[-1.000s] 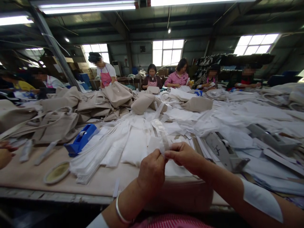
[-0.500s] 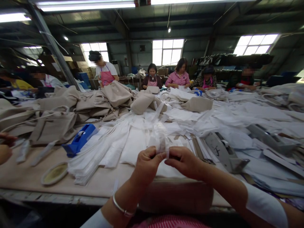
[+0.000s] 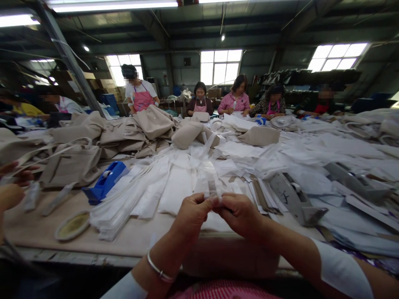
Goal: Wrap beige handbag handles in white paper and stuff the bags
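While I look down in the head view, my left hand (image 3: 195,211) and right hand (image 3: 238,214) meet to the right of the blue tape dispenser (image 3: 106,182), which I take as my landmark. Both are closed, thumbs and fingertips pinching a clear strip (image 3: 212,176) that rises between them; my fingers hide its lower end. Just right of the dispenser lies a fanned stack of white sheets (image 3: 115,216), between it and my hands. Nearer me than the dispenser is a round dish (image 3: 72,226); to its left are small wrapped pieces (image 3: 59,199), a beige bag (image 3: 70,166) and another person's hand (image 3: 18,178). Well to its right, past my hands, stands a grey tape dispenser (image 3: 294,199). A brownish bundle (image 3: 230,255) sits right of the dispenser, below my hands, partly covered by them. Beyond the dispenser, heaped beige bags (image 3: 154,120) block part of my view of the table's far side.
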{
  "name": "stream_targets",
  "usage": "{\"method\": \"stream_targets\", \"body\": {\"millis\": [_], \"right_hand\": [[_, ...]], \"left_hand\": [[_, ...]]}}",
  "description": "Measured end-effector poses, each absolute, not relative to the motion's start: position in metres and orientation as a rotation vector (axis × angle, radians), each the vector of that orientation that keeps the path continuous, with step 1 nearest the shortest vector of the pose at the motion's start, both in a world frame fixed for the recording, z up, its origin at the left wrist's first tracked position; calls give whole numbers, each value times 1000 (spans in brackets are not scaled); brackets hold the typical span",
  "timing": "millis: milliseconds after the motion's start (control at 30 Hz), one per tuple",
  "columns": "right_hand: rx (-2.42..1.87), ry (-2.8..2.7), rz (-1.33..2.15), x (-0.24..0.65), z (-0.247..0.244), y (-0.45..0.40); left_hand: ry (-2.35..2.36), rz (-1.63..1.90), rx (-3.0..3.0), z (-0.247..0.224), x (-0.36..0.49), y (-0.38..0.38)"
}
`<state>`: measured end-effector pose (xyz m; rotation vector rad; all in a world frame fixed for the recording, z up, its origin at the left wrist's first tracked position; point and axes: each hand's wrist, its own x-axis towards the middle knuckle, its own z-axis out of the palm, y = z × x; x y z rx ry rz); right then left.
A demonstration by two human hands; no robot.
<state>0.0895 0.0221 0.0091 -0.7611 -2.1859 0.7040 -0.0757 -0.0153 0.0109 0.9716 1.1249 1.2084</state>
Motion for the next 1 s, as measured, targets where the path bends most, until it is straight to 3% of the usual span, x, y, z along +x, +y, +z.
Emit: {"method": "stream_targets", "body": {"millis": [100, 167, 300, 367, 467, 633, 767, 1000], "right_hand": [[-724, -2271, 561, 96, 5, 26], [-706, -2262, 858, 102, 9, 31], [-730, -1754, 1820, 107, 17, 40], [-758, -1440, 2029, 103, 17, 40], [-769, -1189, 2049, 94, 14, 37], [-683, -1086, 1993, 96, 15, 36], [-601, -1106, 1964, 102, 15, 38], [-513, -1142, 2048, 100, 11, 36]], "left_hand": [[1230, 1304, 1157, 11, -71, -16], [1266, 1353, 1383, 13, -71, -19], [1179, 1285, 1932, 13, -76, -22], [1112, 1206, 2152, 12, -77, -22], [1142, 1194, 2262, 12, -78, -20], [1175, 1370, 1682, 16, -87, -22], [898, 1182, 939, 19, -92, -21], [555, 1068, 590, 14, -84, -16]]}}
